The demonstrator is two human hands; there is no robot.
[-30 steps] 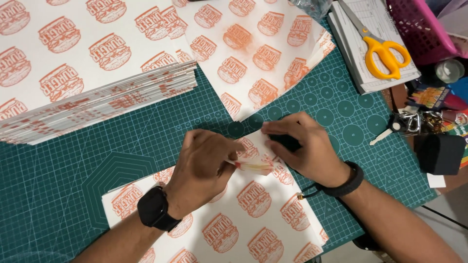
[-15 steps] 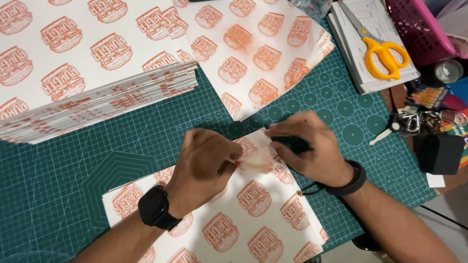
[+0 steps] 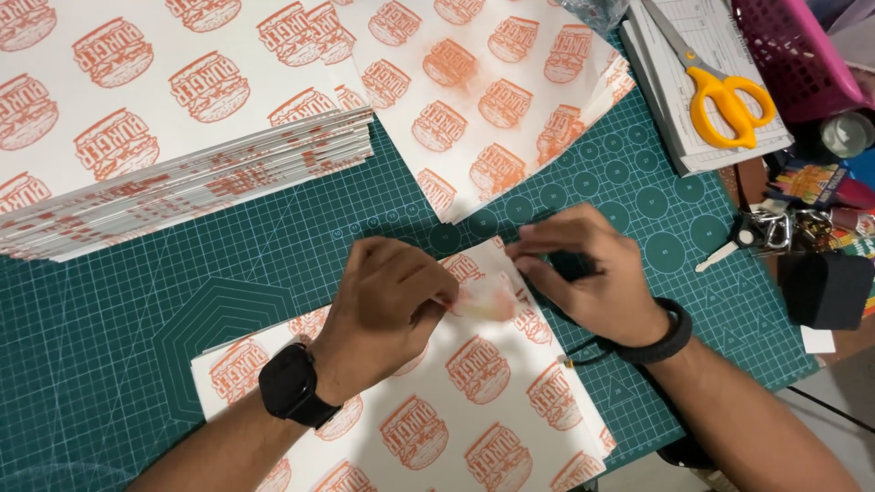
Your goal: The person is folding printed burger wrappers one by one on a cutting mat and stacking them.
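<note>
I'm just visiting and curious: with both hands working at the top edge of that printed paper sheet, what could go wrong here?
The left hand and right hand pinch a blurred corner of the printed sheet, so thin paper might crease or tear. The sheet lies on others beneath, so two could lift together. The tall paper stack sits close by; a stray elbow might knock it askew.

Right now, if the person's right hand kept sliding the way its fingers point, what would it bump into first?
The right hand points left across the printed paper sheet. It would most likely first meet the left hand, whose fingertips pinch a small translucent piece just ahead of it; how high each hand sits is unclear.
</note>
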